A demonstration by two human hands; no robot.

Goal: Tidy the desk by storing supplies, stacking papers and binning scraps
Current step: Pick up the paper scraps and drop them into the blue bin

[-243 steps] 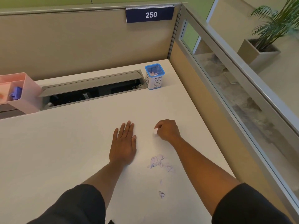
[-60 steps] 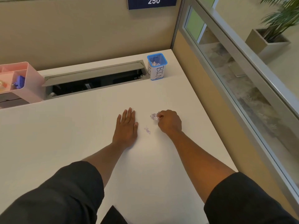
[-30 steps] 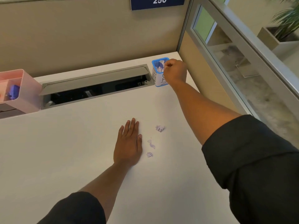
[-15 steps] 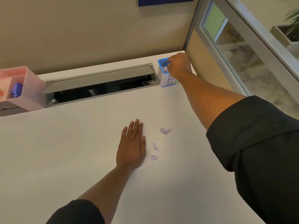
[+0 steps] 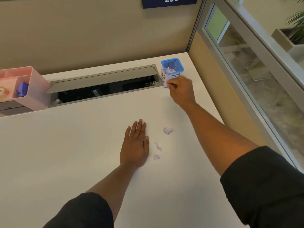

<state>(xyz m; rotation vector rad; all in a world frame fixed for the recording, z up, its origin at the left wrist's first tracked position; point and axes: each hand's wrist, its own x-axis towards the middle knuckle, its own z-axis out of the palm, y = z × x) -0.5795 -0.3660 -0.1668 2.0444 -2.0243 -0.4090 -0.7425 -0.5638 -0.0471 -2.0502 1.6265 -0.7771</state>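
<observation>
beside left hand (image 5: 134, 145) fingers: scraps (image 5: 167, 130), untouched.

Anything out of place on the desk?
Yes: paper scraps lie loose on the desk right of the flat left hand, not in the bin. Nothing spilled or broken.

a blue sign (image 5: 169, 1) with the number 250 is seen on the tan wall (image 5: 82, 33). a green plant (image 5: 296, 25) is seen behind the glass (image 5: 256, 66).
</observation>
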